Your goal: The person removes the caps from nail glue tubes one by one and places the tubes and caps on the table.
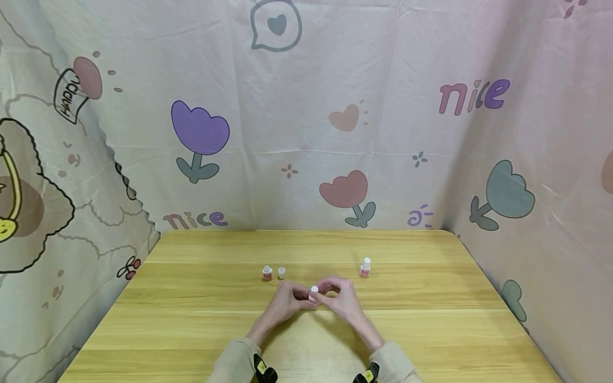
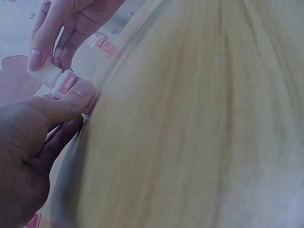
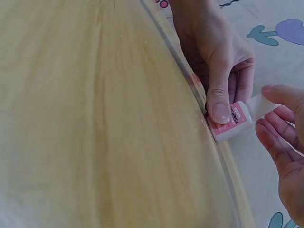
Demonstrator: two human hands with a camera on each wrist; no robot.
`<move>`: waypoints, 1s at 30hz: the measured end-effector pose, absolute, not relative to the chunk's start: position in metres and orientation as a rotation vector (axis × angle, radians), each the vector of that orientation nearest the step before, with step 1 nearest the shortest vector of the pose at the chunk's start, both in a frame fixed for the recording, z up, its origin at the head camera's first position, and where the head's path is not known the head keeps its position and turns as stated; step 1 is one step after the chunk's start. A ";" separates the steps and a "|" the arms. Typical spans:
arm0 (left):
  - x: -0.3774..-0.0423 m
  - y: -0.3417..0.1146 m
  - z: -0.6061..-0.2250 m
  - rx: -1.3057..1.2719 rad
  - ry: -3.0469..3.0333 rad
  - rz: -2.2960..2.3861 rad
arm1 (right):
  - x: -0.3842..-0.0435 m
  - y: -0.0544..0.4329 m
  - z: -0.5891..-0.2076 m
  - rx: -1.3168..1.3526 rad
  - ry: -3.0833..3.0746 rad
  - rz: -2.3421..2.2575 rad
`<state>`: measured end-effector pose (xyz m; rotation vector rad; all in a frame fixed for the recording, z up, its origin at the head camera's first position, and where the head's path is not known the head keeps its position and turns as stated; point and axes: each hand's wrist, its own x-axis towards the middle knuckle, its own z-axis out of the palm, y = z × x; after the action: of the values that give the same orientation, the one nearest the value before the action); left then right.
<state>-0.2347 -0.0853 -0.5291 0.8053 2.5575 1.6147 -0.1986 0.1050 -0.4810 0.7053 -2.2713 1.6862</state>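
Observation:
Between the two hands, at the middle of the table, stands a small white bottle (image 3: pixel 232 121) with a pink label and a white cap (image 2: pixel 45 74). My left hand (image 1: pixel 289 301) grips the bottle's body, its thumb lying across the label. At the top, the thumb and fingers of my right hand (image 1: pixel 339 298) pinch the white cap. In the right wrist view the cap (image 3: pixel 260 106) sits at the bottle's neck.
Behind the left hand stands another pink-labelled bottle (image 1: pixel 267 274) without its tall cap. Beside it is a loose white cap (image 1: pixel 281 273) with a thin tip pointing up. A capped bottle (image 1: pixel 365 268) stands farther right on the wooden table (image 1: pixel 191 298). A printed cloth (image 1: pixel 287 106) hangs behind.

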 end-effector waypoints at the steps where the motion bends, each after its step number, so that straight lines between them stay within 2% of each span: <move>1: -0.235 -0.085 -0.529 0.803 2.559 1.613 | -0.199 0.105 -0.481 0.707 -2.272 1.685; 30: -0.235 -0.085 -0.530 0.797 2.546 1.640 | -0.198 0.103 -0.481 0.700 -2.245 1.660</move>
<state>-0.2354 -0.0847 -0.5303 0.7972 2.5457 1.6402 -0.1980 0.1030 -0.4809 0.7001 -2.2451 1.6596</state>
